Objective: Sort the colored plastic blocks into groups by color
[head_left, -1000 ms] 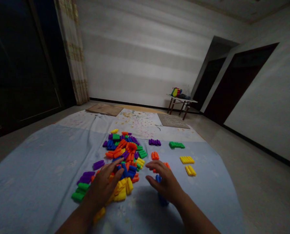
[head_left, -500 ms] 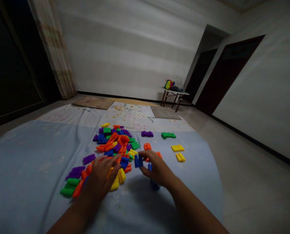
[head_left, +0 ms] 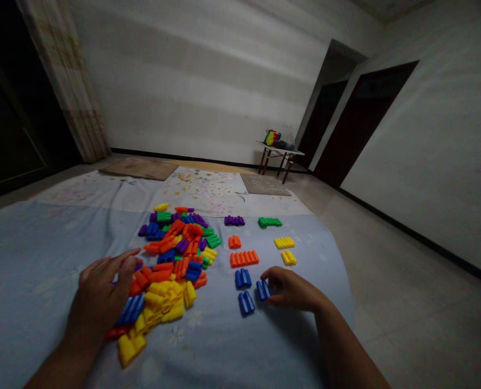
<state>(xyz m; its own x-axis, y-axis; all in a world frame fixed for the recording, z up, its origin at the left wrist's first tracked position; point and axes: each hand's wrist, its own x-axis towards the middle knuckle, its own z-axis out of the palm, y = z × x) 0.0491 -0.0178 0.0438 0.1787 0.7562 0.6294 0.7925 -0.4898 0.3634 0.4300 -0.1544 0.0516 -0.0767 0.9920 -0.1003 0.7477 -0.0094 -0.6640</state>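
My right hand (head_left: 291, 287) pinches a small blue plastic building block (head_left: 263, 290) between thumb and fingers, low at the sheet. Just left of it lie two more blue blocks, one (head_left: 243, 279) behind the other (head_left: 246, 303). My left hand (head_left: 104, 286) rests over the left side of a mixed pile of blocks (head_left: 175, 243), fingers stretched and slightly apart. By its thumb is a ribbed blue block (head_left: 130, 310), and yellow blocks (head_left: 163, 300) are heaped at the pile's near side. The hand covers some pieces beneath it.
Sorted by colour, right of the pile, are orange blocks (head_left: 244, 259), purple blocks (head_left: 234, 221), green blocks (head_left: 270, 222) and yellow blocks (head_left: 284, 243). A light blue sheet (head_left: 305, 335) covers the surface. Beyond stand two flat boards and a small table (head_left: 280, 148).
My right hand has carried the blue block right and down, beside the other blue blocks. My left hand has drawn back leftward from the pile's middle, uncovering the yellow blocks. The view has shifted slightly.
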